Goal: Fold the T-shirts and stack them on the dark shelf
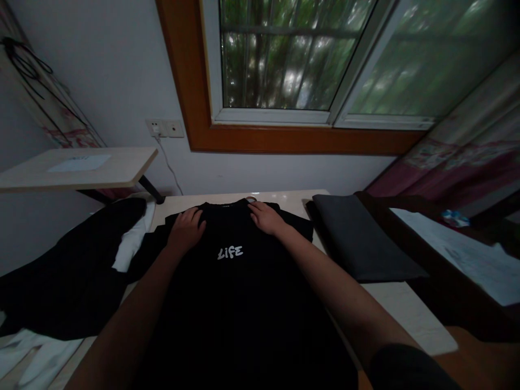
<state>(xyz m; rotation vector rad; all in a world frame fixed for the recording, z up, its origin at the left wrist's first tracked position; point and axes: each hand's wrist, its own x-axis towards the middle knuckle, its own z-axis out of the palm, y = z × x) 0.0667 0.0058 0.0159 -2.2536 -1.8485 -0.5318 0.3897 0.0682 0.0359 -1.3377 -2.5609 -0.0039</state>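
A black T-shirt [244,303] with small white lettering on its chest lies spread over the table, its collar toward the wall. My left hand [187,227] rests flat on the shirt's left shoulder area, fingers pointing at the wall. On the other side of the collar, my right hand [266,218] lies on the right shoulder area with its fingers stretched out. Both palms face down on the cloth, and neither hand grips anything that I can see. Part of a small brown ring shape shows just behind the collar; I cannot tell what it is.
Dark and white clothes [77,271] are heaped at the left, below a raised wooden shelf [81,165]. A folded dark grey cloth [361,238] lies to the right on the pale table [410,311]. Beyond it is a white sheet [459,254]. The window wall [260,170] borders the back.
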